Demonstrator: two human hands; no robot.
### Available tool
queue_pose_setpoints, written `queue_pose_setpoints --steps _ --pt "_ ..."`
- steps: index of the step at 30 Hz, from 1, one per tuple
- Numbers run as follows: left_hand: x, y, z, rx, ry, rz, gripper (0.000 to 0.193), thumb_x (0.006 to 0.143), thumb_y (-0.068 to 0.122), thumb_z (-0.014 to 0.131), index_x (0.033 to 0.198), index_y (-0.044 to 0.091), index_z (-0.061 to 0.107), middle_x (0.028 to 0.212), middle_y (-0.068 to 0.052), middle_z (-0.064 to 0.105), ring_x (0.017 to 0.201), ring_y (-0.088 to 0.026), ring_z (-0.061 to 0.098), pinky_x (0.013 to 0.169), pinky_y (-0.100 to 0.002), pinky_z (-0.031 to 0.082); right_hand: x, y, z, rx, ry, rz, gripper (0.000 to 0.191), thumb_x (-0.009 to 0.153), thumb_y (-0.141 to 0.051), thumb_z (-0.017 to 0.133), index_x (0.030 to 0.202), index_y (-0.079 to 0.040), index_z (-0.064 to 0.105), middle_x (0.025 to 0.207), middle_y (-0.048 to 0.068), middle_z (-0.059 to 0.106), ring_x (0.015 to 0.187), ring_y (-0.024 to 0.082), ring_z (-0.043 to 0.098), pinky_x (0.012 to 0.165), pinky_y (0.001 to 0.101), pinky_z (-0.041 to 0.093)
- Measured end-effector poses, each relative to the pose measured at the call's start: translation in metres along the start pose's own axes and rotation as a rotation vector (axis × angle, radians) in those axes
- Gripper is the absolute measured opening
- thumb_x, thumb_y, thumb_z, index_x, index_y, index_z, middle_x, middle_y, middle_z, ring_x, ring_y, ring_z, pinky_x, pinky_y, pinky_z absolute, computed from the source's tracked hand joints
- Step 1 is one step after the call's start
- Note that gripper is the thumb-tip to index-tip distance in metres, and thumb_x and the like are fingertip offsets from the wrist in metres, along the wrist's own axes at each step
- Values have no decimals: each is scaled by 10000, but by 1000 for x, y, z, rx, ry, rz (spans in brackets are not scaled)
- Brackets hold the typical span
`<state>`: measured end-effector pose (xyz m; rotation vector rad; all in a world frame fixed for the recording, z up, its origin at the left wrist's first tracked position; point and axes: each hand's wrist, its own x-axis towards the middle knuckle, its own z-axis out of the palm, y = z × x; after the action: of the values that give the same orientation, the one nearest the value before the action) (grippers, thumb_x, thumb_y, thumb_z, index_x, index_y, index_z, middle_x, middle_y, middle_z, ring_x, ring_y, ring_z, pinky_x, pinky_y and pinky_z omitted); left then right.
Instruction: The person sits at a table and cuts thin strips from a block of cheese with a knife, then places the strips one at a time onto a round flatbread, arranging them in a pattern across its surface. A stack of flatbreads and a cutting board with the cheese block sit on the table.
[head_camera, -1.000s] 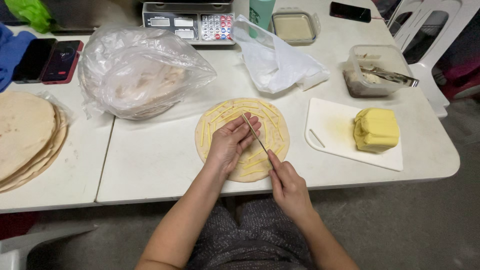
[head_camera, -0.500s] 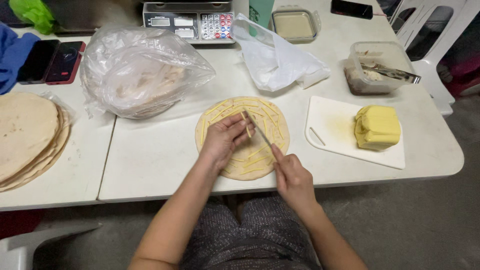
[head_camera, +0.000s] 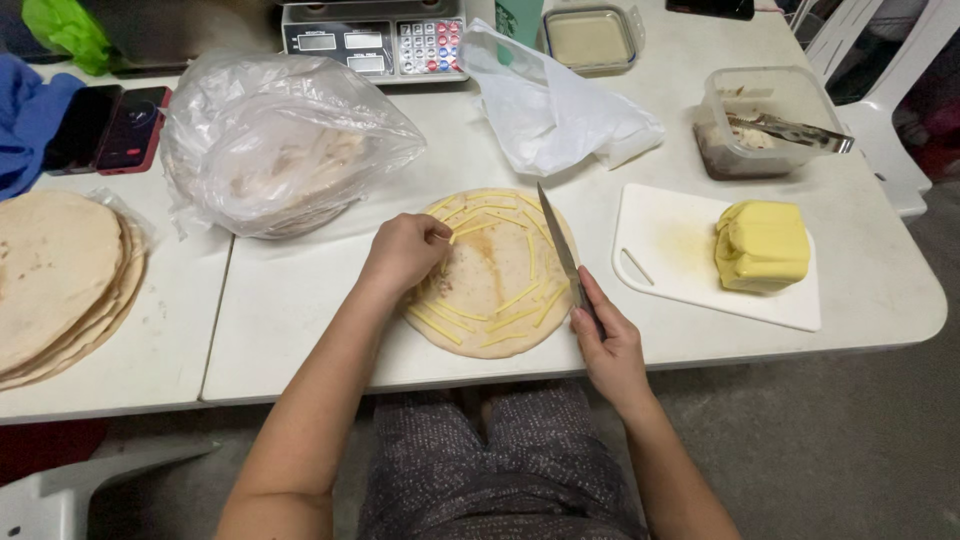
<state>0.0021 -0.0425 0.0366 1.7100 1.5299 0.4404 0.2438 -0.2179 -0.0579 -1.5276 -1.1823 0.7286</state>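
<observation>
Ringing most of the flatbread (head_camera: 490, 275) on the white surface (head_camera: 300, 300) with cheese strips (head_camera: 520, 296), the left hand (head_camera: 402, 252) pinches one at its bare left edge, while the right hand (head_camera: 607, 338) grasps a knife (head_camera: 562, 252).

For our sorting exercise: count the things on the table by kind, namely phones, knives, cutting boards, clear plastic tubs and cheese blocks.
Phones: 2
Knife, in the right hand: 1
Cutting board: 1
Clear tubs: 2
Cheese block: 1
Total: 7
</observation>
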Motion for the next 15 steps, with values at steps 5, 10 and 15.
queue_pose_setpoints --steps 5,10,15 --pt "7 -6 9 128 52 57 218 795 107 737 1002 71 795 867 -129 770 765 -257 755 759 -368 596 1 -1 -2 16 -3 -118 540 1003 -93 613 1530 -118 500 1095 1 693 860 33 578 808 201 524" --pt "23 -22 19 234 132 159 171 780 96 741 939 67 798 918 -153 766 839 -305 738 829 -407 580 0 -3 0 -9 3 -51 555 1001 -99 624 1543 -133 509 1031 19 697 815 46 572 783 209 525" --pt "28 -28 25 263 174 208 148 766 81 744 902 59 797 927 -159 760 852 -327 728 827 -427 574 1 -3 0 -8 18 -151 537 995 -84 624 1519 -109 510 1172 25 707 907 46 603 839 214 528"
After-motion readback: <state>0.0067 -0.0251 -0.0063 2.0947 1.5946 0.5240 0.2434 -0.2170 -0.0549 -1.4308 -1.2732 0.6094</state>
